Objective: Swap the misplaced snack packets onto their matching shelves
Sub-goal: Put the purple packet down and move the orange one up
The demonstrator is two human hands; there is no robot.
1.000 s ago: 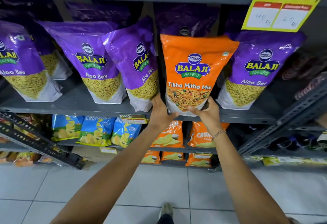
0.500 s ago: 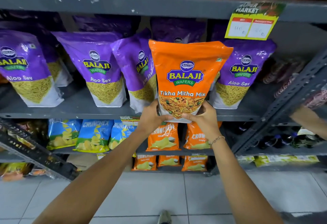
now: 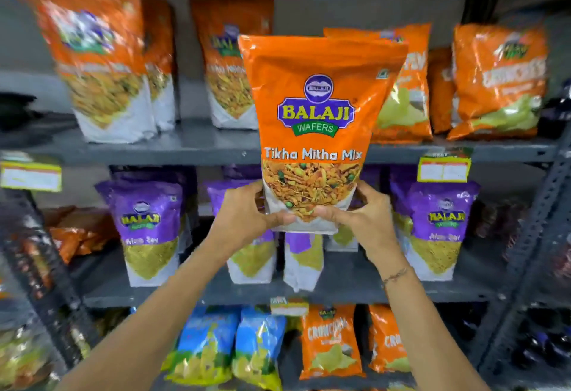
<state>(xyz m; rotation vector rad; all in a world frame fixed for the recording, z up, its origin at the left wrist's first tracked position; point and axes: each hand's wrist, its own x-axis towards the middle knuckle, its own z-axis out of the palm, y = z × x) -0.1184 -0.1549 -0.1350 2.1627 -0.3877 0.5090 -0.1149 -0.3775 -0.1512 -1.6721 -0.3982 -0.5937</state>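
The Tikha Mitha Mix packet (image 3: 312, 118), gripped by both hands (image 3: 247, 217) (image 3: 361, 217), is probably to be set on the upper shelf's (image 3: 197, 149) front edge.

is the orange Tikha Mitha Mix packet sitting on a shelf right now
No, both hands hold the Tikha Mitha Mix packet by its bottom, raised in front of the shelves.

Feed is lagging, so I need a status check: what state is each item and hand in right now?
Tikha Mitha Mix packet: upright, lifted, held at its base.
Left hand: gripping the packet's lower left.
Right hand: gripping the lower right.
Orange packets: standing on upper shelf.
Purple Aloo Sev packets: standing on middle shelf.
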